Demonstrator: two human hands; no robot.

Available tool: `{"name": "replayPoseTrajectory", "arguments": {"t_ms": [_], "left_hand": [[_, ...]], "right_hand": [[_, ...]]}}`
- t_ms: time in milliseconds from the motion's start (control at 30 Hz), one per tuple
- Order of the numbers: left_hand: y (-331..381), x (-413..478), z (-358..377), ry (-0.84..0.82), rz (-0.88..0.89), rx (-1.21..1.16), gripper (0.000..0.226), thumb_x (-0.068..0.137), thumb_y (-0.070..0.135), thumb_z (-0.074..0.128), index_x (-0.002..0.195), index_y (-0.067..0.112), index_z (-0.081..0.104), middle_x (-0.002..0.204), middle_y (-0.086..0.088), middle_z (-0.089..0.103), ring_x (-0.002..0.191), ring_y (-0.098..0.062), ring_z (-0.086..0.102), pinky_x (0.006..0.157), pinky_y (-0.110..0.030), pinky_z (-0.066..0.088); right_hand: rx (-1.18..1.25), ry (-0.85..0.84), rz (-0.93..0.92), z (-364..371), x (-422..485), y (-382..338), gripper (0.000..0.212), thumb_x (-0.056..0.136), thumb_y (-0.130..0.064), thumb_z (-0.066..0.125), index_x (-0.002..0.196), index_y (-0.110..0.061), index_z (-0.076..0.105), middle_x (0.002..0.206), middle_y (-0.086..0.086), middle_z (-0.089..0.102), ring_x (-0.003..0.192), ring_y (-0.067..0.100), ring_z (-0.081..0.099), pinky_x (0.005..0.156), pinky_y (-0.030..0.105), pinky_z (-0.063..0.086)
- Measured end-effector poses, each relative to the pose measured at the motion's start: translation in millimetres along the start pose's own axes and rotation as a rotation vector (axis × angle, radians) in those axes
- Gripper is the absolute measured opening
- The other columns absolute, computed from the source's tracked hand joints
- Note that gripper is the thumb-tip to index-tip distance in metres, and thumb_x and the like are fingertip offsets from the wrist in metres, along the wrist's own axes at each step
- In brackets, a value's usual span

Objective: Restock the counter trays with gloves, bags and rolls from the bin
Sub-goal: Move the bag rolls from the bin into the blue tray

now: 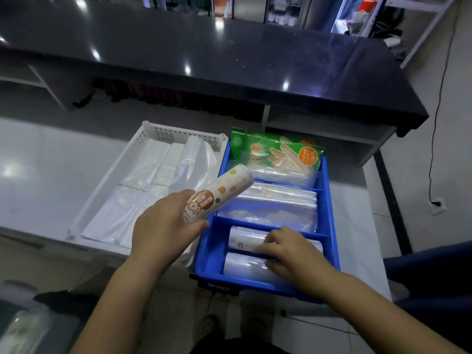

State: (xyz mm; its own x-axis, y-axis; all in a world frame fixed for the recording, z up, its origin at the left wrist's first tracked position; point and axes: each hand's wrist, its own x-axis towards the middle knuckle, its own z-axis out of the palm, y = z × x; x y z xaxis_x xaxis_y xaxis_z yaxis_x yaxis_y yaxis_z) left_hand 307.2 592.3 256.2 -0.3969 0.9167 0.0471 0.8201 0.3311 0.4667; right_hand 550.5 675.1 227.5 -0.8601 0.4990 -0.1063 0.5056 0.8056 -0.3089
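Note:
A blue divided tray (329, 226) stands on the white counter. Its far compartment holds green glove packs (278, 152), the middle one clear bags (275, 203), the near one two clear-wrapped rolls (245, 267). My left hand (163, 226) grips a printed white roll (217, 192), tilted above the tray's left wall. My right hand (288, 251) lies flat on the rolls in the near compartment, fingers pressing on them. Left of the blue tray sits a white perforated tray (153, 129) filled with folded white plastic bags (143, 190).
A dark glossy raised counter (229, 60) runs across behind the trays. The white countertop (46, 164) extends to the left. A grey bin (23, 320) with wrapped items shows at the bottom left corner. A black cable (434, 159) hangs at right.

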Motion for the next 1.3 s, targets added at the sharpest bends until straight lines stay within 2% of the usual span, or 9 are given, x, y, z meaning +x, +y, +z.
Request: {"name": "replayPoseTrajectory", "arguments": {"t_ms": [133, 300, 467, 600, 767, 933, 1033, 1133, 1300], "left_hand": [[-12.1, -8.4, -5.1, 0.024, -0.015, -0.005, 0.043, 0.067, 0.047, 0.069, 0.105, 0.039, 0.051, 0.087, 0.014, 0.063, 0.073, -0.009, 0.056, 0.053, -0.024, 0.043], [-24.4, -14.5, -12.2, 0.025, -0.015, 0.022, 0.041, 0.066, 0.050, 0.069, 0.102, 0.039, 0.051, 0.085, 0.012, 0.062, 0.072, -0.009, 0.056, 0.052, -0.021, 0.040], [-26.8, -14.9, -15.8, 0.024, 0.002, 0.040, 0.040, 0.065, 0.052, 0.068, 0.099, 0.039, 0.051, 0.082, 0.012, 0.060, 0.069, -0.007, 0.055, 0.049, -0.018, 0.037], [-18.7, -8.5, -13.8, 0.011, 0.068, 0.066, 0.040, 0.064, 0.050, 0.069, 0.098, 0.036, 0.053, 0.084, 0.011, 0.062, 0.070, -0.009, 0.055, 0.050, -0.020, 0.040], [-0.2, -0.8, -1.4, -0.057, 0.230, 0.181, 0.052, 0.066, 0.052, 0.070, 0.111, 0.035, 0.050, 0.098, 0.009, 0.063, 0.082, -0.013, 0.058, 0.060, -0.024, 0.043], [24.8, 1.8, 19.4, -0.227, 0.420, 0.251, 0.056, 0.069, 0.054, 0.067, 0.117, 0.031, 0.048, 0.110, 0.006, 0.062, 0.096, -0.018, 0.059, 0.073, -0.031, 0.045], [42.4, 0.9, 37.7, -0.373, 0.486, 0.241, 0.060, 0.073, 0.057, 0.063, 0.124, 0.032, 0.045, 0.118, 0.003, 0.060, 0.106, -0.021, 0.057, 0.081, -0.032, 0.045], [56.9, -1.1, 56.2, -0.492, 0.563, 0.246, 0.058, 0.076, 0.055, 0.062, 0.125, 0.027, 0.046, 0.123, 0.001, 0.057, 0.111, -0.022, 0.054, 0.088, -0.037, 0.047], [60.2, -4.2, 81.0, -0.453, 0.592, 0.183, 0.055, 0.071, 0.047, 0.068, 0.119, 0.030, 0.049, 0.120, 0.006, 0.050, 0.109, -0.016, 0.043, 0.091, -0.031, 0.042]], "right_hand": [[0.006, -0.037, -0.169, 24.4, 38.8, -27.0, 0.034, 0.089, -0.030, 0.056, 0.123, -0.030, 0.056, 0.119, 0.001, 0.055, 0.105, 0.018, 0.047, 0.088, 0.033, 0.042], [-0.153, -0.099, -0.261, 21.2, 57.4, -36.8, 0.024, 0.089, -0.039, 0.054, 0.107, -0.025, 0.063, 0.120, 0.003, 0.053, 0.104, 0.019, 0.047, 0.088, 0.040, 0.047], [0.031, -0.069, -0.181, -0.2, 40.7, -34.5, 0.021, 0.079, -0.048, 0.057, 0.092, -0.032, 0.057, 0.140, -0.005, 0.039, 0.115, 0.016, 0.049, 0.092, 0.034, 0.048], [0.276, 0.024, 0.033, -12.6, 12.0, -20.2, 0.042, 0.072, -0.035, 0.073, 0.102, -0.049, 0.045, 0.141, -0.035, 0.012, 0.120, 0.007, 0.043, 0.094, 0.028, 0.049], [0.572, 0.338, 0.192, -38.5, -13.6, -14.6, 0.078, 0.074, -0.017, 0.075, 0.120, -0.062, 0.031, 0.123, -0.026, 0.045, 0.114, 0.001, 0.051, 0.089, 0.025, 0.053], [0.725, 0.658, 0.317, -80.0, -30.1, 3.8, 0.074, 0.071, -0.013, 0.075, 0.130, -0.035, 0.036, 0.114, -0.019, 0.056, 0.107, -0.002, 0.058, 0.078, 0.010, 0.053], [0.700, 0.740, 0.354, -89.9, -36.6, 11.2, 0.067, 0.071, -0.014, 0.076, 0.128, -0.029, 0.044, 0.118, -0.013, 0.058, 0.105, 0.001, 0.059, 0.078, 0.011, 0.053], [0.695, 0.760, 0.383, -87.8, -42.0, 14.0, 0.067, 0.073, -0.018, 0.074, 0.130, -0.039, 0.043, 0.118, -0.024, 0.055, 0.105, -0.009, 0.056, 0.071, 0.003, 0.049], [0.720, 0.780, 0.412, -78.3, -47.7, 16.2, 0.072, 0.075, -0.016, 0.073, 0.133, -0.042, 0.039, 0.117, -0.034, 0.050, 0.105, -0.017, 0.052, 0.067, -0.001, 0.045]]}}
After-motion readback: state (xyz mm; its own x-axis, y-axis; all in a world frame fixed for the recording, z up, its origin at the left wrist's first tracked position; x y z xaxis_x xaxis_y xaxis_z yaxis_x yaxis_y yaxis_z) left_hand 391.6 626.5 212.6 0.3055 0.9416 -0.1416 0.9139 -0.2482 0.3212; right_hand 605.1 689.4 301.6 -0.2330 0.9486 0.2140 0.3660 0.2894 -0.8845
